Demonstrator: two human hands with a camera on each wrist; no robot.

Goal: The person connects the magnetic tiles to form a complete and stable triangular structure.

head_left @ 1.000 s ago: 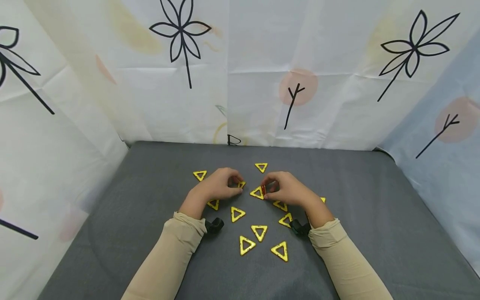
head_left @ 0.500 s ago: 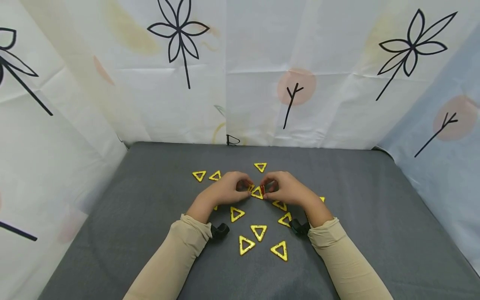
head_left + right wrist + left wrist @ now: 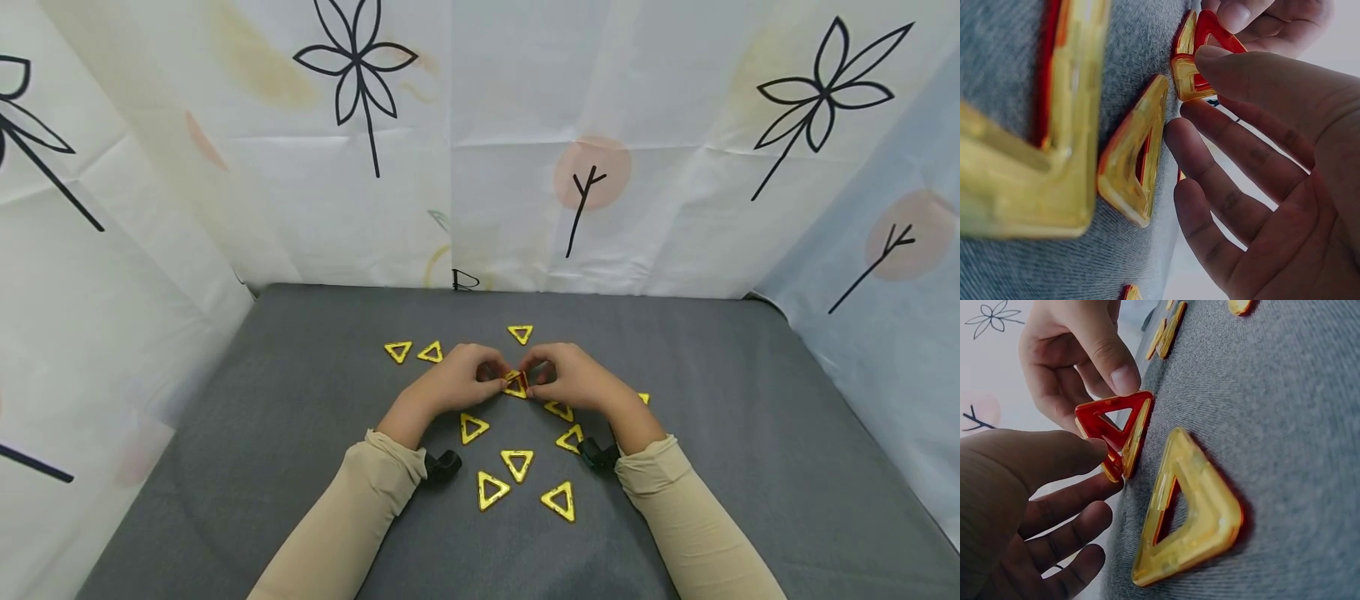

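I see a flower-printed curtain (image 3: 480, 142) hanging behind and to both sides of a grey table (image 3: 750, 433). My beige sleeves (image 3: 352, 517) come in from the near edge, each with a black wrist camera (image 3: 442, 463) at the cuff. My left hand (image 3: 450, 385) and right hand (image 3: 577, 382) meet at the table's middle, fingertips close together. Between them stands a small pair of triangles (image 3: 516, 383), a red one against a yellow one, tilted up on edge on the table. My right grip pinches the red triangle (image 3: 1113, 422), thumb on its upper edge; my left grip has its thumb (image 3: 1041, 456) on the pair's other side, with the remaining fingers loosely curled below. Loose yellow triangles (image 3: 517, 463) lie flat all around: three far of the hands, several near between my arms, a few tucked beside the right hand.
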